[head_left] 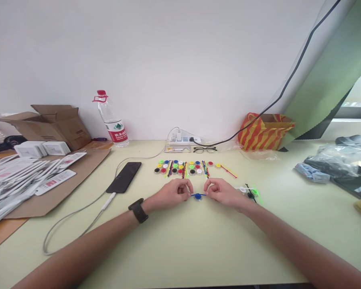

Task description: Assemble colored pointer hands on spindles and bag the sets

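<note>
Two bare forearms in view, uncovered from lower frame edge to fingertips. Left hand (pixel 171 194) and right hand (pixel 221 192) likewise bare. Left wrist banded by a black watch (pixel 138 210): dark rectangular case with rounded corners, face dark. Matching black strap, matte, wrapped snug round the wrist, nearly as wide as the case. Buckle too small to tell.

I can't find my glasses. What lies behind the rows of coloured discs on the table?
Behind the coloured discs lie black glasses and a white power strip by the wall. Whatever sits behind the power strip is hidden.
</note>
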Tool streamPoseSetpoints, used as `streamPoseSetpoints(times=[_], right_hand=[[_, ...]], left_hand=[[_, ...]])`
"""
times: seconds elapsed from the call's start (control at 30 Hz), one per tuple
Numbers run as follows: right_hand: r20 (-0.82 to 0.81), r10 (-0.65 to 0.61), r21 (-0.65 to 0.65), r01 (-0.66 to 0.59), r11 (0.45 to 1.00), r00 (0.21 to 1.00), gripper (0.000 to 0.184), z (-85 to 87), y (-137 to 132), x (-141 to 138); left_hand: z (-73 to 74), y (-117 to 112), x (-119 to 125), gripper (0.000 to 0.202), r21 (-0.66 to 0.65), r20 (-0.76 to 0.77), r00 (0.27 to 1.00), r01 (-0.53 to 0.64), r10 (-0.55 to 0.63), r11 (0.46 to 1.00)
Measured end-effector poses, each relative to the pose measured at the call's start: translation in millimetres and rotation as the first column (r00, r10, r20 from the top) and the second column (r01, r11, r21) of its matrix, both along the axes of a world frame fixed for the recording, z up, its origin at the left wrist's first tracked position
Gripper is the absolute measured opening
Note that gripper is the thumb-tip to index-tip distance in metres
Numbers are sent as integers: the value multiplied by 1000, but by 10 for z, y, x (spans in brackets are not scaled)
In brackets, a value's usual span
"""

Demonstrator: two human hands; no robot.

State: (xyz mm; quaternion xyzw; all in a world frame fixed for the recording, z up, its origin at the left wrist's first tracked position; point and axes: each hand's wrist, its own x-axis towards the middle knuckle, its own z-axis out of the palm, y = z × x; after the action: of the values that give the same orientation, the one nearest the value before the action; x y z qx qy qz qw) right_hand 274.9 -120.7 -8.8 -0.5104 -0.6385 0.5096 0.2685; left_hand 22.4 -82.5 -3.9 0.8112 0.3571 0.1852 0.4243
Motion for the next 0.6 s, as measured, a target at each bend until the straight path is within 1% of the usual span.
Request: streamPoseSetpoints(times=[0.17,0.3,0.33,0.4,0.5,0.53,0.57,0.6], right_hand=[[17,-3,12,3,1000,1000,11,41,-45,-15],[45,-12,10,11,1000,999,20,55,-31,17],[58,-17,24,15,1000,998,24,49,-19,28],[88,-49,92,41,995,995,31,34,3,49],[109,-137,238,107,965,985,39,38,4,68],[102,-149,261,118,958,983,40,54,-7,71],[93,-137,251,110,962,986,42,79,-23,74],[74,-99,203,83,976,992,46,112,-41,77]], left_hand=[[46,-14,-20,13,-10,-15,1000,18,-18,1000],[61,-55,-64,21,16,19,1000,-3,3,1000],[67,-63,-73,24,25,31,999,-16,15,1000],[79,-71,-81,31,40,52,997,-57,55,998],[81,-61,-77,37,49,76,991,-113,109,992],[74,-52,-75,38,49,86,989,-126,122,991],[62,-42,-73,39,45,101,986,-138,133,989],[46,-31,-73,40,40,119,982,-151,146,988]])
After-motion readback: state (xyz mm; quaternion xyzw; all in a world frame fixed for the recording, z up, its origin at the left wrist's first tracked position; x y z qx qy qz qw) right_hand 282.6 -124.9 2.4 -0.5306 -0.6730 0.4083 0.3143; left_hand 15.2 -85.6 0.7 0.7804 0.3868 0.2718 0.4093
